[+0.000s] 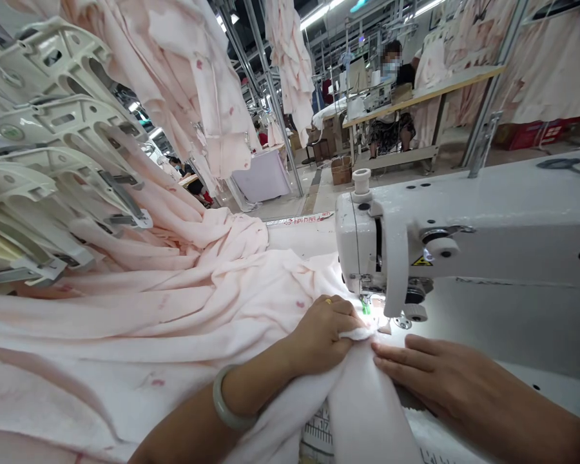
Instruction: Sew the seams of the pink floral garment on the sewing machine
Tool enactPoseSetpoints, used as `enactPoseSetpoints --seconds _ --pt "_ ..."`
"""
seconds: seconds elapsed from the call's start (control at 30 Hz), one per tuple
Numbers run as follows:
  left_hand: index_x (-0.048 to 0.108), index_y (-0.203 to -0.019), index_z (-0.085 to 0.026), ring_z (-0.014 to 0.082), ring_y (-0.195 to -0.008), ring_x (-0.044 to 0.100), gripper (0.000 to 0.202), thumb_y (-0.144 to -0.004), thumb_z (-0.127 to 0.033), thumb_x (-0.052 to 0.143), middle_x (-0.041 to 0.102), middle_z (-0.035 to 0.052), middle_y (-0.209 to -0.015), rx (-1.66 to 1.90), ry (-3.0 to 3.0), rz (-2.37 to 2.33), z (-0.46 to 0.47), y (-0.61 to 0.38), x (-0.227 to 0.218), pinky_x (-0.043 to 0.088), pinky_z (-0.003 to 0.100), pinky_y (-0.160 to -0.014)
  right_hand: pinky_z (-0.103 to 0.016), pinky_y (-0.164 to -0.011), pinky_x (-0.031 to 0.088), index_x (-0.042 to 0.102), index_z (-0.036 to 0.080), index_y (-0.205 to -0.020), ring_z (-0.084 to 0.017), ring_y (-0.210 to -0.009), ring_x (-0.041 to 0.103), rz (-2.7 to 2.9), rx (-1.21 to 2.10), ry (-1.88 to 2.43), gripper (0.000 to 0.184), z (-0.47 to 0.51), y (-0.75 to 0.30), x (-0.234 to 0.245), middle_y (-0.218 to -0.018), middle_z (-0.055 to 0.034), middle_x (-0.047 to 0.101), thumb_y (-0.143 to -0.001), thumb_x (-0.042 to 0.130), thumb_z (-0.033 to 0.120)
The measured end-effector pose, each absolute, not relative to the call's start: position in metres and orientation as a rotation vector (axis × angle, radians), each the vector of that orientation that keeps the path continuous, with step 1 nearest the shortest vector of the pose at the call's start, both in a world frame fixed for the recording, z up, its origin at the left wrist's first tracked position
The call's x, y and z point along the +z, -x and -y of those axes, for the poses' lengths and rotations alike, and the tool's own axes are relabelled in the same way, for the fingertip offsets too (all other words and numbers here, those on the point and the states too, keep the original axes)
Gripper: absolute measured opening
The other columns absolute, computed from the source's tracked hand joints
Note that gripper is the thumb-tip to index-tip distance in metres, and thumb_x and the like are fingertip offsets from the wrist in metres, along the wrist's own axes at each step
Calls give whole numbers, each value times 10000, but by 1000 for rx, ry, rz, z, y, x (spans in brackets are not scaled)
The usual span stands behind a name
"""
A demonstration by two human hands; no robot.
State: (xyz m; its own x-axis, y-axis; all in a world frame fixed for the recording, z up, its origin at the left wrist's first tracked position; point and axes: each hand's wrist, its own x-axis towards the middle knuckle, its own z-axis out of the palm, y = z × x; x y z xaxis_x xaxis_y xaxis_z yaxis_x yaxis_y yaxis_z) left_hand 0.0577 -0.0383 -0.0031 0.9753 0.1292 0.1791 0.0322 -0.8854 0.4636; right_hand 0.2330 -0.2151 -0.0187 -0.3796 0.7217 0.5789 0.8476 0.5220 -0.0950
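Several clamps (72,119) crowd the far left of my head-camera feed, with pink cloth draped beside and beneath them; I judge they carry it so its weight stays off the surface. Above and just right of them hangs more fabric (222,84), kept high, I suppose, to leave the working space below free. Next comes the cloth (183,322) in hand, spread in loose folds from the left side to the needle area, its slack probably letting it give easily. On the left arm I see a bangle (227,399). The left hand (321,335) sits right beside the needle area, fingers curled and clamped on a bunched fold (357,334), seemingly to control it close to the stitching point. Below, a ruled strip (318,428) shows past the cloth, handy for measuring at a glance. The machine (464,212) stands over the lit spot where the cloth meets it. Under its head, the right hand (449,377) reaches in, fingers straight and close together, tips touching the cloth's edge, perhaps steadying it. Its thumb is hidden, so I cannot tell whether it pinches.
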Motion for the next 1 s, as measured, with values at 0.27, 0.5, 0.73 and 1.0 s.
enactPoseSetpoints --seconds 0.27,0.5,0.73,1.0 --pt "758 -991 -200 212 -1108 706 171 -944 -121 613 808 42 -1145 250 -2765 -110 50 -55 2 452 388 -1077 -295 -662 606 769 184 -1152 -172 -797 736 2168 -184 1285 448 219 -233 -16 -1058 -44 825 -1035 384 -11" --pt "699 -1101 -132 238 -1011 685 182 -943 -173 619 758 88 -1085 299 -3231 73 65 -46 -2 465 404 -977 -352 -859 629 677 232 -1430 -183 -1047 779 2100 -408 1382 368 214 -252 -29 -1248 -27 807 -1133 459 220" --pt "678 -1168 -108 266 -1128 707 222 -981 -175 580 763 104 -1121 184 -3264 23 65 -50 -1 501 435 -988 -491 -932 564 488 270 -1630 -271 -1092 784 2141 -577 1540 479 210 -256 -41 -1198 -29 813 -1167 407 360" --pt "696 -1216 -109 290 -1354 655 251 -1008 -170 569 758 137 -1316 37 -3192 -113 57 -62 8 495 458 -1132 -483 -955 546 648 281 -1453 -289 -1051 781 2060 -517 1567 392 209 -265 -52 -1179 -33 819 -1148 486 465"
